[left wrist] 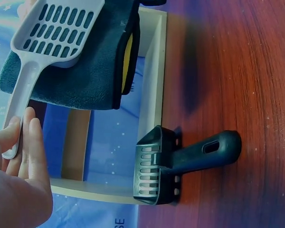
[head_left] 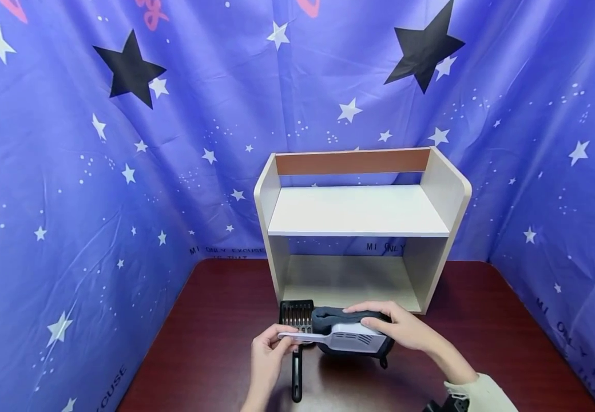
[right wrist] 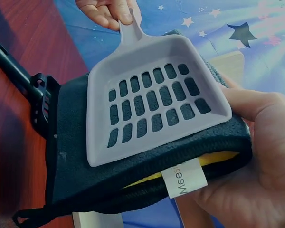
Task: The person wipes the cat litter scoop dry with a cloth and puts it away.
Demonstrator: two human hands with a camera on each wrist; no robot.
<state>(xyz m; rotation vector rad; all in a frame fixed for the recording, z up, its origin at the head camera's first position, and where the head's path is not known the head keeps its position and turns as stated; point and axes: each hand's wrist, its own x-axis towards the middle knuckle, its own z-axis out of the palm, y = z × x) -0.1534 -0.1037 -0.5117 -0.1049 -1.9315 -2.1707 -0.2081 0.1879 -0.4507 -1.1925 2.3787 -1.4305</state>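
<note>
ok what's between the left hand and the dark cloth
The grey scoop's handle spans from the left hand toward the dark cloth in the right wrist view; in the head view, the black scoop shows behind it.

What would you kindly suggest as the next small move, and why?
I'd probably slide the dark cloth gently along the gray scoop: the left hand pinches the scoop's handle, and the right hand holds the cloth right behind the scoop.

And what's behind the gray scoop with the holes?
A folded dark cloth, with some yellow inside. Bits show through the holes in the gray scoop. The scoop's solid parts hide the cloth behind them, and deep inside the folds is covered too.
</note>
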